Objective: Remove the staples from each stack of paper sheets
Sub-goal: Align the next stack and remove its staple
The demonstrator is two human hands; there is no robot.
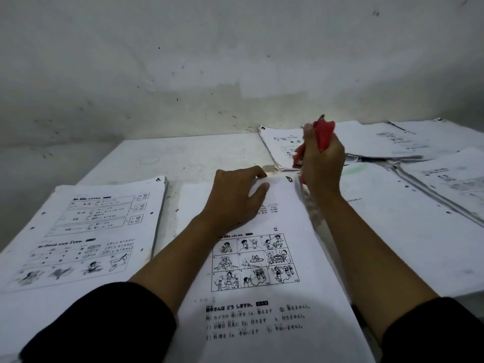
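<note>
Nearest me, at 6 o'clock, lies the stack of paper sheets [262, 297] I am working on, its top page printed in black Japanese. I can read "どう しますか" in the bold heading near the bottom, with lettered answer lines under it too small to read surely. Above that sits a grid of nine cartoon panels showing little figures. Both my forearms come out of black sleeves [99, 318] and cross this page.

My left hand [233, 197] rests flat-fingered on the upper part of the page at 12 o'clock, pressing it down, thumb out toward the top corner, gripping nothing. A small dark mark, perhaps the staple [289, 179], shows at that top right corner; it is too small to be sure.

My right hand [323, 163] is clenched around a red staple remover [323, 136], raised just past the corner at 1 o'clock. The tool is smooth red, blurred, with a dark tip poking up above my fist.

At 9 o'clock a second stack [83, 231] lies flat, printed with boxed exercises and drawings, its text unreadable, punch holes along its edges.

At 3 o'clock loose white sheets [408, 226] overlap in untidy layers, faintly printed. Farther, at 1 o'clock, another printed stack [281, 145] lies with curled corners.

The bench [183, 155] is white, scuffed and stained. Behind it rises a rough, patchy grey-white wall [235, 61] flecked with dark specks.
</note>
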